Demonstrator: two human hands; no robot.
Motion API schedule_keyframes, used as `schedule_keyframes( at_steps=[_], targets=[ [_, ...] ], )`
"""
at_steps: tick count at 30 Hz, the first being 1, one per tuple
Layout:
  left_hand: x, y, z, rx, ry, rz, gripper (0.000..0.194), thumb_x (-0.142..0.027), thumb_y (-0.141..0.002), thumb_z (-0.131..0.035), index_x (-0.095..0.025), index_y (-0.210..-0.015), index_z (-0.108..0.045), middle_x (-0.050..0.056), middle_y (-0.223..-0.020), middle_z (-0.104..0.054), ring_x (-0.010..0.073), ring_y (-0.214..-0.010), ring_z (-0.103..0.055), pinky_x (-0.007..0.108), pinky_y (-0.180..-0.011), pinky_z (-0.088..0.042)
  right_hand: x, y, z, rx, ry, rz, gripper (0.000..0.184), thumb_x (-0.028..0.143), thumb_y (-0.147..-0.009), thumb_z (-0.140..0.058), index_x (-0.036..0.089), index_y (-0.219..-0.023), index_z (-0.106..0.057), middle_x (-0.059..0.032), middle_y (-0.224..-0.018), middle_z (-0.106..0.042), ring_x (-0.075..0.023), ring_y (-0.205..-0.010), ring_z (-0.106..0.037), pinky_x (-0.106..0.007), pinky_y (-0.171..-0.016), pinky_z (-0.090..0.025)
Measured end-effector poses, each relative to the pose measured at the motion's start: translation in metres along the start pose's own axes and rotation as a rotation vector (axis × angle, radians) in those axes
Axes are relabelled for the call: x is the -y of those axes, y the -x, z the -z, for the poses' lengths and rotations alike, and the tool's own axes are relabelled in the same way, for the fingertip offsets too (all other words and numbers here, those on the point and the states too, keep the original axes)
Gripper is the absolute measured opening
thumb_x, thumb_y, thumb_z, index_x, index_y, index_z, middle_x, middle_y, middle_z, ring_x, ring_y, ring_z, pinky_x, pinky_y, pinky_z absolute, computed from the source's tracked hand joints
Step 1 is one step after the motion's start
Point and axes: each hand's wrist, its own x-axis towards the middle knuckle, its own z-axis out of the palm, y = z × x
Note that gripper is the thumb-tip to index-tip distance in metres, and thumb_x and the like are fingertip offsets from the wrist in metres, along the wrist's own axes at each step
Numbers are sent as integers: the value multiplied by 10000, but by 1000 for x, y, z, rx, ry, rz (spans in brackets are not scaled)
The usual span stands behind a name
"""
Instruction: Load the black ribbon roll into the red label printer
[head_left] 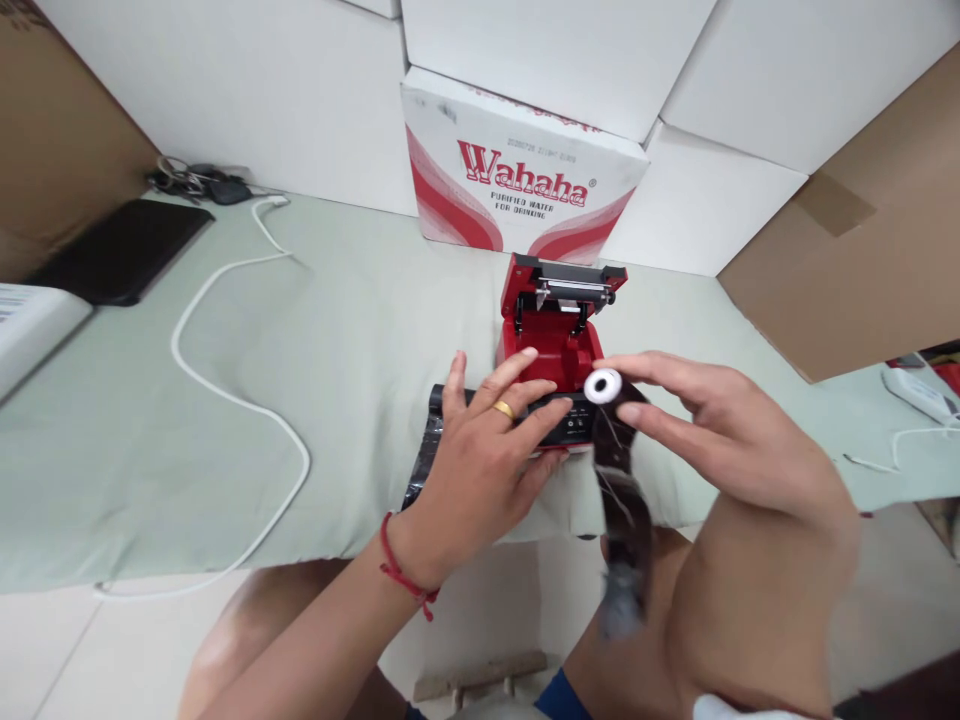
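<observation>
A small red and black printer (551, 345) stands on the cloth with its lid raised. My left hand (499, 435) lies across its front panel, fingers spread, the thumb low by the front edge. In my right hand (690, 410), a dark ribbon roll (603, 386) with a white core is pinched between thumb and fingers, just right of the printer. From this roll a loose dark strip (622, 520) hangs below the table edge, its lower end blurred. Beside and partly beneath my left hand is a shiny black plastic piece (426, 450), mostly covered.
A Wahaha carton (525, 175) leans behind the printer against white boxes (285, 100). On the left, a white cable (180, 330) curves over the cloth, near a flat black device (131, 250) and keys (199, 182). A brown cardboard box (855, 230) borders the right side.
</observation>
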Motion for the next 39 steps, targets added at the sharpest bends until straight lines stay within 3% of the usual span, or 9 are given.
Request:
schedule_keyframes(
  at_steps=[9,13,17,23,26,29,32,35,39],
  targets=[
    [9,-5,11,-249,202,221,424,-33,-829,-545,-244,-1172,-676,82,-1256,-695,279,-1351,-622,496,-1163,-530,-6,-61,-33,44,240,-64,380,131,-958,-615,200,-1300,-769,-98,-1286,-800,-285,-1241,-702,-430,-1075,-544],
    [7,2,-1,-209,219,99,520,-35,-758,-530,-232,-1224,-651,113,-1293,-671,294,-1343,-620,544,-1189,-508,-5,-74,-41,120,288,-140,349,99,-940,-602,210,-1209,-794,-100,-1261,-809,-296,-1164,-729,-418,-997,-555],
    [-3,9,-13,-186,127,-48,498,-85,-791,-578,-250,-1258,-633,111,-1270,-715,317,-1360,-632,619,-1271,-384,-8,-80,-45,162,282,-151,440,83,-934,-587,213,-1320,-753,-100,-1343,-784,-288,-1229,-717,-413,-1065,-526],
    [-11,11,-15,-270,56,-141,328,-62,-874,-615,-249,-1131,-694,36,-1068,-812,229,-1174,-719,469,-1211,-470,-5,-76,-47,213,305,-122,352,67,-922,-590,224,-1135,-822,-76,-1165,-841,-269,-1063,-766,-388,-944,-564],
    [-11,10,-12,-274,57,-156,325,-50,-886,-625,-237,-1138,-709,20,-1020,-835,217,-1093,-737,441,-1151,-509,3,-61,-41,41,133,-110,261,186,-979,-636,248,-1147,-826,-47,-1172,-844,-244,-1065,-777,-378,-944,-585],
    [-11,9,-10,-276,74,-155,319,-66,-904,-634,-246,-1153,-719,14,-1024,-845,225,-1057,-746,449,-1094,-537,1,-48,-36,-384,-102,-127,208,369,-1031,-653,259,-1073,-824,-18,-980,-844,-201,-921,-784,-345,-846,-620],
    [-11,9,-9,-276,72,-152,329,-60,-918,-631,-280,-1143,-728,-3,-1037,-846,225,-1053,-753,455,-1068,-544,-19,-53,-40,-776,-118,-102,314,445,-1060,-619,261,-1273,-757,-66,-1222,-813,-219,-1196,-744,-387,-1014,-602],
    [-10,10,-10,-263,83,-155,321,-66,-908,-647,-261,-1152,-721,7,-1043,-848,233,-1073,-750,463,-1088,-529,-48,-68,-52,-741,-127,-100,494,490,-1096,-528,266,-1533,-579,-95,-1582,-632,-222,-1497,-565,-443,-1223,-472],
    [-7,8,-9,-241,162,-168,357,-42,-867,-608,-241,-1150,-698,36,-1041,-840,239,-1038,-744,485,-1061,-538,-68,-78,-66,-689,-311,-97,525,565,-1105,-459,220,-1453,-647,-100,-1362,-767,-237,-1299,-718,-459,-1148,-543]
  ],
)
